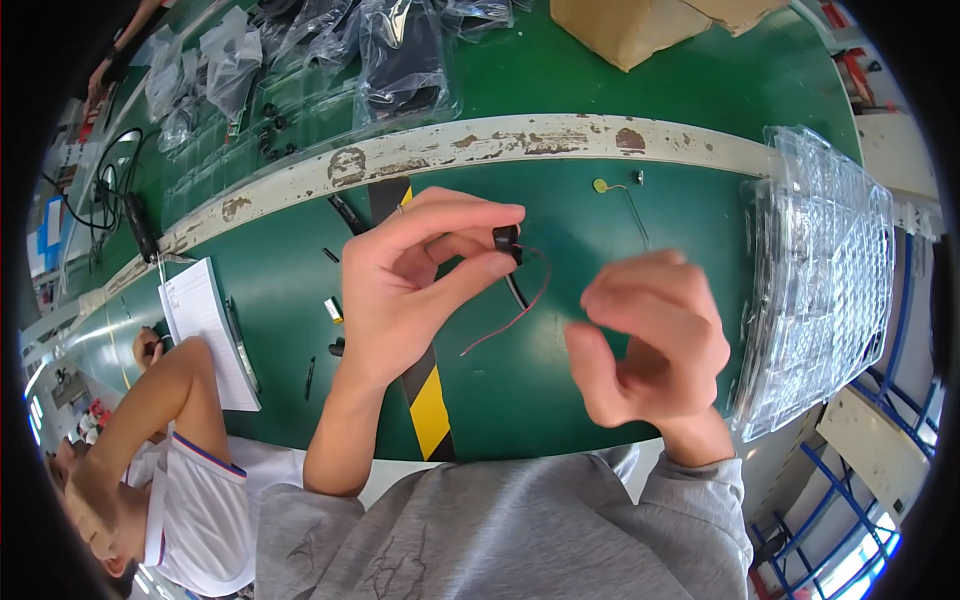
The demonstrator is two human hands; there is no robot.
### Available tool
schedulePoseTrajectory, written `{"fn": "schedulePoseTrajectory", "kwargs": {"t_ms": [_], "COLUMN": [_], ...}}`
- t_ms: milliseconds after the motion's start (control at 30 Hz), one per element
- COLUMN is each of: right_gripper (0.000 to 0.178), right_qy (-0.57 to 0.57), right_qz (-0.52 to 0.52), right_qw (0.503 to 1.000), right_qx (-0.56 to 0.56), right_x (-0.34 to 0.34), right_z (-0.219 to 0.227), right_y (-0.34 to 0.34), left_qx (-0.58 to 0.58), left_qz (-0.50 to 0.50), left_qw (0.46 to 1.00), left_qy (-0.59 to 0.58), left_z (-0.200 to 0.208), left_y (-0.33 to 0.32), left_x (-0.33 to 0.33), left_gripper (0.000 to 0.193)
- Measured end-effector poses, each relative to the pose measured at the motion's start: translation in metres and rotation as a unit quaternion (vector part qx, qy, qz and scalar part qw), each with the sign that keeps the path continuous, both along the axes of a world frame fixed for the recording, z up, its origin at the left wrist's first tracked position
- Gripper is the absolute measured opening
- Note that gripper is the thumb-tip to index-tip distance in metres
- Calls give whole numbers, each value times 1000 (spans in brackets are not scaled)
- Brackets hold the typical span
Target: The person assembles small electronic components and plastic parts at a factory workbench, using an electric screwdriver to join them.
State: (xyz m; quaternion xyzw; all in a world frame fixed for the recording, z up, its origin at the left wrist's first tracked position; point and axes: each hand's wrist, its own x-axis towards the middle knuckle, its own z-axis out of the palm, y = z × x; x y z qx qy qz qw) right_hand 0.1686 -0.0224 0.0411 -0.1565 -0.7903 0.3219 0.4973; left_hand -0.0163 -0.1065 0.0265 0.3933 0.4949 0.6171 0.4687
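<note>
Between the thumb and forefinger of my left hand is a small black cylindrical part, raised above the green table. A thin reddish wire trails from it and curves down to the left. Beneath the part, a dark rod-like piece is partly covered by my fingers. To the right, my right hand hovers, smeared a little by motion. Its fingers are curled but thumb and forefinger stand apart, with nothing visible between them. Beyond it lies a small yellow disc with a thin wire, beside a tiny dark-and-silver piece.
Stacked clear plastic trays line the right side. A worn pale rail crosses behind my hands; bagged parts and a cardboard box lie past it. At left are a notebook, a black-handled corded tool and a seated co-worker.
</note>
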Motion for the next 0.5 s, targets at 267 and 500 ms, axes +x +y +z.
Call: {"fn": "schedulePoseTrajectory", "kwargs": {"t_ms": [267, 500], "right_gripper": [16, 8], "right_qy": [-35, -73], "right_qz": [146, 46], "right_qw": [733, 892], "right_qx": [-663, -443], "right_x": [-4, -4], "right_z": [33, 21], "right_y": [-11, -2], "left_qx": [7, -10], "left_qz": [12, -32], "left_qw": [998, 999], "left_qy": [65, 5], "left_z": [1, 1], "left_y": [-1, -2], "left_x": [-2, -5], "left_gripper": [39, 37]}}
